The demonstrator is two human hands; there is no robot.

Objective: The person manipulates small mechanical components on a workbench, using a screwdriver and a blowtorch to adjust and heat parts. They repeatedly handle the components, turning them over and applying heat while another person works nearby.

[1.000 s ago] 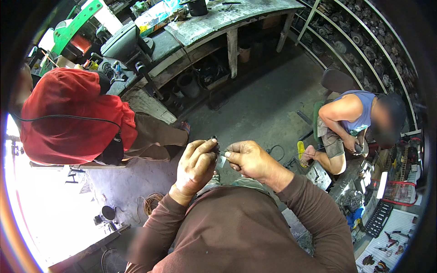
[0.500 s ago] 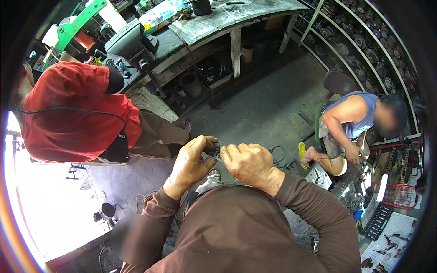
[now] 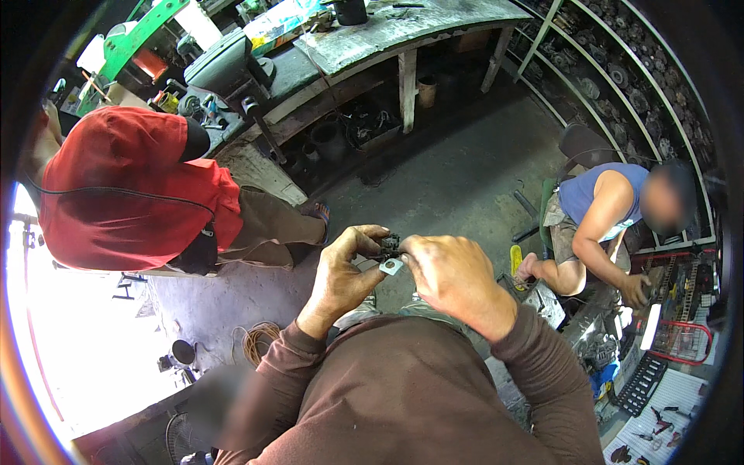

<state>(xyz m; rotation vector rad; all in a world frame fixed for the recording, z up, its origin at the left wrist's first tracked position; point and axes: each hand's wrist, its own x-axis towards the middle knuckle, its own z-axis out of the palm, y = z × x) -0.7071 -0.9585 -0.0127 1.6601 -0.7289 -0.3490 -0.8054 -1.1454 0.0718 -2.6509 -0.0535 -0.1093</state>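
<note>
Both of my hands are raised together at the middle of the view. My left hand (image 3: pixel 350 275) grips a small dark mechanical part (image 3: pixel 387 245) from the left, its thumb at a small pale plate with a round hole (image 3: pixel 390 267). My right hand (image 3: pixel 449 279), fingers curled, pinches the same assembly from the right. The plate sits just below the dark part; fine detail of the part is too small to make out.
A person in red (image 3: pixel 128 194) stands at left beside a workbench (image 3: pixel 372 31). Another person in blue (image 3: pixel 593 201) sits at right, reaching toward a red rack (image 3: pixel 678 329). Part-filled shelves (image 3: pixel 573 43) stand behind. A coiled cord (image 3: pixel 256 339) lies below left.
The pale plate now shows more fully between my hands, as my right hand has shifted rightward. The seated person has leaned and moved a hand outward to the right.
</note>
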